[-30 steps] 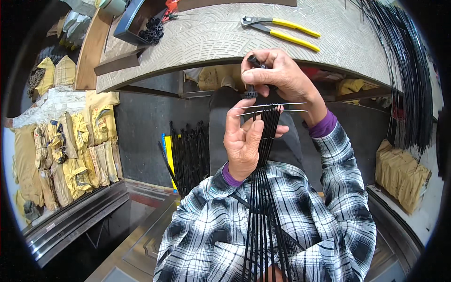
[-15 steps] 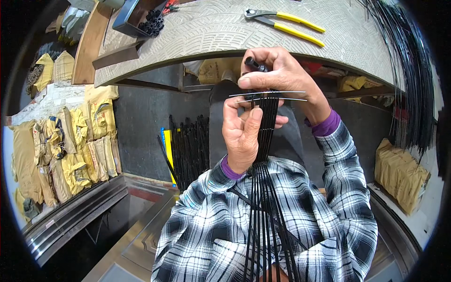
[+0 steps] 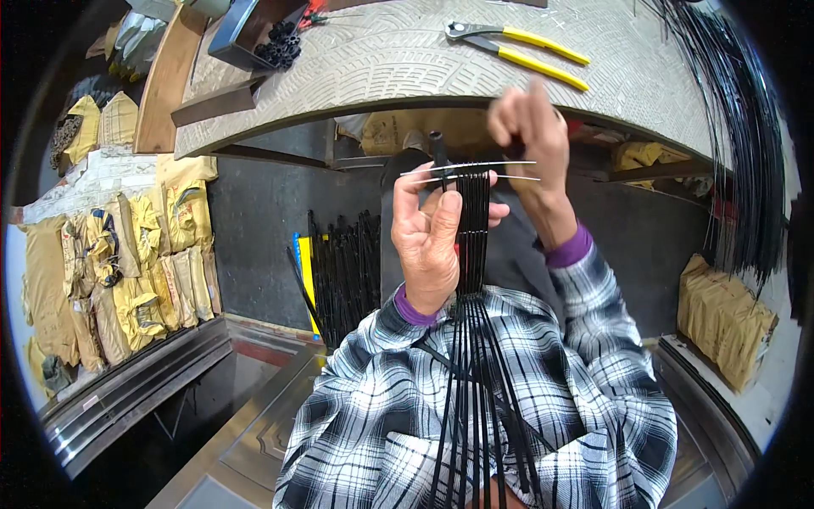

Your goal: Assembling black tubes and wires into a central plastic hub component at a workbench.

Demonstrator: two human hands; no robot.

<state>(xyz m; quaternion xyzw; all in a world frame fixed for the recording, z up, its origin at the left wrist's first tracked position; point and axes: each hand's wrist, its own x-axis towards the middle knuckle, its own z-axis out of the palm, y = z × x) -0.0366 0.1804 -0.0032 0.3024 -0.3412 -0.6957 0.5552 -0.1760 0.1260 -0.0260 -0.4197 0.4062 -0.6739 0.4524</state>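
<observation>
My left hand (image 3: 426, 254) is closed on a bundle of thin black rods (image 3: 476, 246), thumb in front and fingertips showing past the far side. The rods run down over my shirt and fan out there. Two thin silvery wires (image 3: 517, 163) cross the top of the bundle almost level. Beside them, above my left thumb, a black tube (image 3: 437, 151) with an open end stands up. My right hand (image 3: 538, 131) is raised to the right of the bundle, apart from it. Motion smears its fingers, so what they hold, if anything, cannot be made out.
Yellow-handled pincers (image 3: 526, 55) lie on the patterned table (image 3: 381, 72), beyond my hands. A blue box (image 3: 242, 38) with short black pieces stands at its left. Long black rods (image 3: 746, 127) hang at the right edge. More black rods (image 3: 343, 263) stand left of my lap.
My right hand has let go of the black tube and moved right and away from the bundle. The tube now stands more upright. My left hand has shifted slightly left.
</observation>
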